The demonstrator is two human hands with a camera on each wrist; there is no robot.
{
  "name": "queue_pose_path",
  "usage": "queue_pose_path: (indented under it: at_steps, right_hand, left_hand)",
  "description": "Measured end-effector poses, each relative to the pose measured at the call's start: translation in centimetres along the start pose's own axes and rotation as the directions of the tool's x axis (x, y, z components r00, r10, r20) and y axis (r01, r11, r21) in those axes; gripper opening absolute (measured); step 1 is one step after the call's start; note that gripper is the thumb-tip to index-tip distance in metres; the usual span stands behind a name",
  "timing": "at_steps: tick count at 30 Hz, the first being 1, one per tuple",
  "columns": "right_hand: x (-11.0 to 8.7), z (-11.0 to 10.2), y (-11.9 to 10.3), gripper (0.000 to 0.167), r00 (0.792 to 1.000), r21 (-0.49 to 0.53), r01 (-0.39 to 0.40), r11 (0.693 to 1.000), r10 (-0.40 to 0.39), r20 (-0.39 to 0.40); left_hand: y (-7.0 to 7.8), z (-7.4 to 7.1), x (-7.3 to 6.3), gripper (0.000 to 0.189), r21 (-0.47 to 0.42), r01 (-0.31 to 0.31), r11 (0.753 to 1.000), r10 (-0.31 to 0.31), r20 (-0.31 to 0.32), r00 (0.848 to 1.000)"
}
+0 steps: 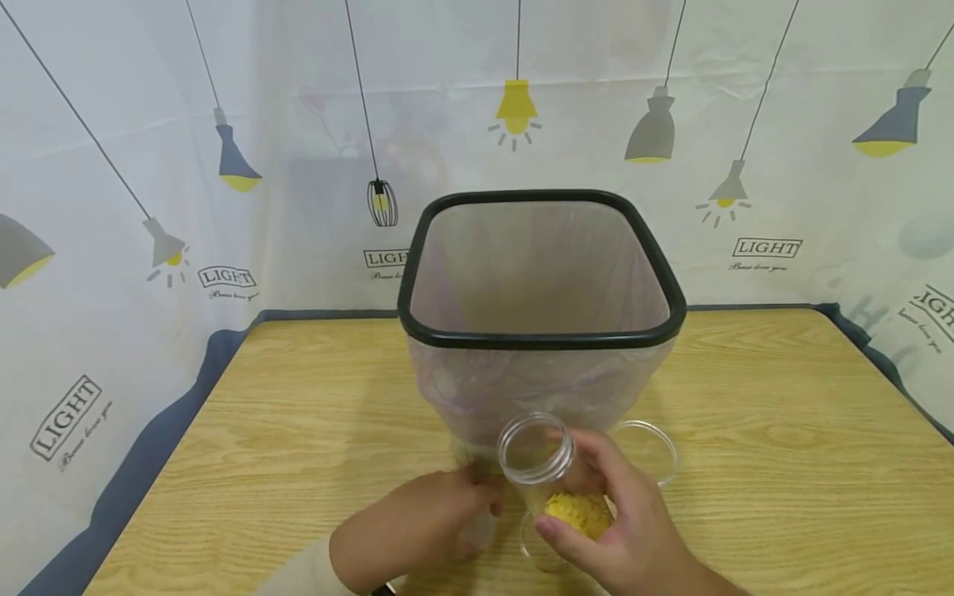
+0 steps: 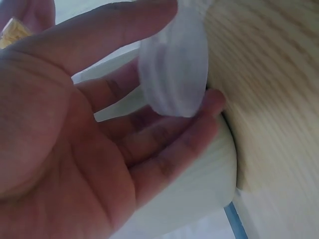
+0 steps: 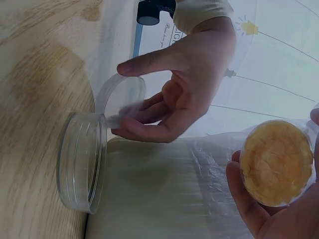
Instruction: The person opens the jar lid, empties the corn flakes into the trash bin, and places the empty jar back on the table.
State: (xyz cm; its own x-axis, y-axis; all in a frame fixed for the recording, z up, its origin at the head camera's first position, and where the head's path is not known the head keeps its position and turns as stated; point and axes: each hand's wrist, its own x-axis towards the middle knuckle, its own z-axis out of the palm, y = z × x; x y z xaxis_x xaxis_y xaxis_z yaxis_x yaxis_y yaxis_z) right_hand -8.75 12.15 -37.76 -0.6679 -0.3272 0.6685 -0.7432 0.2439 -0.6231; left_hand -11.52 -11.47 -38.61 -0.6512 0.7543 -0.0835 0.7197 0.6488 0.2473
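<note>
My right hand [image 1: 633, 517] grips a clear jar [image 1: 532, 484], its open mouth tilted up and away to the left. Yellow flakes or shreds [image 1: 580, 515] lie in the bottom of it; the right wrist view shows the jar's base. Low over the table, my left hand [image 1: 417, 521] pinches a translucent round lid [image 2: 174, 64] between thumb and fingers. Beside that lid, a clear shallow round dish [image 3: 82, 162] rests on the table. The head view shows a clear round rim [image 1: 674, 455] behind my right hand, partly hidden.
A bin [image 1: 540, 339] with a black rim and a thin plastic liner stands upright just beyond my hands. It sits on a wood-grain table [image 1: 298, 414]. Behind and at both sides hangs a white curtain [image 1: 313, 132] printed with lamps.
</note>
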Motion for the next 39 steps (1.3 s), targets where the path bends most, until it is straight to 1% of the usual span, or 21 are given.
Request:
queue_pose_path:
  at_steps: [3, 6, 7, 9, 13, 17, 21, 23, 29, 35, 37, 39]
  right_hand:
    - [0.1, 0.0, -0.1, 0.067, 1.0, 0.002, -0.007, 1.0, 0.007, 0.0]
    - [0.1, -0.1, -0.1, 0.068, 1.0, 0.003, -0.009, 1.0, 0.009, 0.001]
    - [0.1, -0.1, -0.1, 0.068, 1.0, 0.002, -0.01, 1.0, 0.01, 0.001]
    - [0.1, -0.1, -0.2, 0.068, 1.0, 0.0, -0.012, 1.0, 0.012, 0.0]
    - [0.1, -0.1, -0.2, 0.068, 1.0, 0.0, -0.017, 1.0, 0.017, 0.0]
    - [0.1, -0.1, -0.2, 0.069, 1.0, -0.01, -0.021, 1.0, 0.021, -0.002]
    - [0.1, -0.1, -0.1, 0.069, 1.0, -0.006, -0.019, 1.0, 0.019, -0.003]
    - [0.1, -0.1, -0.1, 0.069, 1.0, -0.004, -0.017, 1.0, 0.017, -0.004]
    - [0.2, -0.1, -0.1, 0.068, 1.0, 0.002, -0.012, 1.0, 0.012, -0.005]
    - [0.1, -0.1, 0.0, 0.069, 1.0, 0.037, -0.006, 0.999, 0.006, -0.002]
    - [0.1, -0.1, 0.0, 0.069, 1.0, 0.041, -0.004, 0.999, 0.004, -0.004]
    - [0.2, -0.2, -0.1, 0.069, 1.0, 0.046, -0.006, 0.999, 0.006, -0.005]
  left_hand:
    - [0.0, 0.2, 0.0, 0.042, 0.07, -0.004, 0.998, 0.005, -0.018, 1.0]
    - [0.2, 0.4, 0.0, 0.046, 0.133, -0.002, 0.991, 0.006, -0.036, 0.999]
    - [0.2, 0.5, 0.0, 0.044, 0.154, -0.004, 0.988, 0.011, -0.047, 0.999]
    - [0.4, 0.6, 0.0, 0.042, 0.169, -0.003, 0.986, 0.011, -0.05, 0.999]
    - [0.5, 0.9, 0.1, 0.038, 0.168, -0.007, 0.986, 0.017, -0.058, 0.998]
    - [0.5, 1.1, 0.1, 0.04, 0.153, -0.011, 0.988, 0.022, -0.066, 0.998]
    - [0.6, 1.1, 0.1, 0.032, 0.161, -0.016, 0.987, 0.03, -0.084, 0.996]
    - [0.6, 1.1, 0.2, 0.032, 0.162, -0.014, 0.987, 0.028, -0.086, 0.996]
    - [0.7, 1.1, 0.1, 0.045, 0.17, -0.003, 0.985, 0.017, -0.083, 0.996]
    - [0.6, 1.1, 0.1, 0.062, 0.15, 0.01, 0.989, -0.002, -0.053, 0.999]
    - [0.6, 1.0, 0.1, 0.065, 0.165, 0.009, 0.986, 0.002, -0.066, 0.998]
    - [0.6, 0.9, 0.1, 0.064, 0.203, -0.003, 0.979, 0.022, -0.093, 0.995]
